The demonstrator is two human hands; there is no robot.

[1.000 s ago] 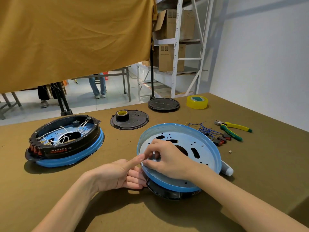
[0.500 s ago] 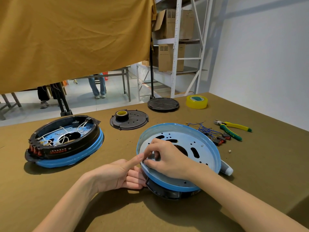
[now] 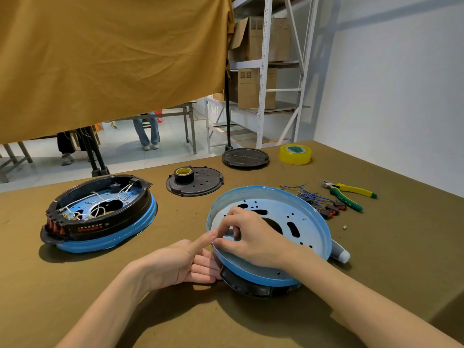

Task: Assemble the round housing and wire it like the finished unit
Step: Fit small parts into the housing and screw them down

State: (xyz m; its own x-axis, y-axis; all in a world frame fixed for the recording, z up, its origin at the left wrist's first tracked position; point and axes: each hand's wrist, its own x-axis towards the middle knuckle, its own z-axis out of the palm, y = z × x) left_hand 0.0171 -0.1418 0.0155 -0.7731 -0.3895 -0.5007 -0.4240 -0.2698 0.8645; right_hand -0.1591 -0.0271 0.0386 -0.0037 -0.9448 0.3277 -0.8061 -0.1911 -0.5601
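Hardly anything has moved: the right hand (image 3: 253,237) has shifted its curled fingers (image 3: 232,213) very slightly at the near-left rim of the blue plate (image 3: 313,222), no more.

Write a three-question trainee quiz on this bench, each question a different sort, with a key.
1. True or false: the pliers lie left of the finished unit.
2. Which tape sits on the perforated black disc? A) yellow tape B) black tape C) none
3. Fill in: the right hand rests inside the blue ____.

Key
1. False: they lie at the far right.
2. B: the black tape is on it; the yellow tape stands on the table.
3. Plate; the left hand steadies its edge.
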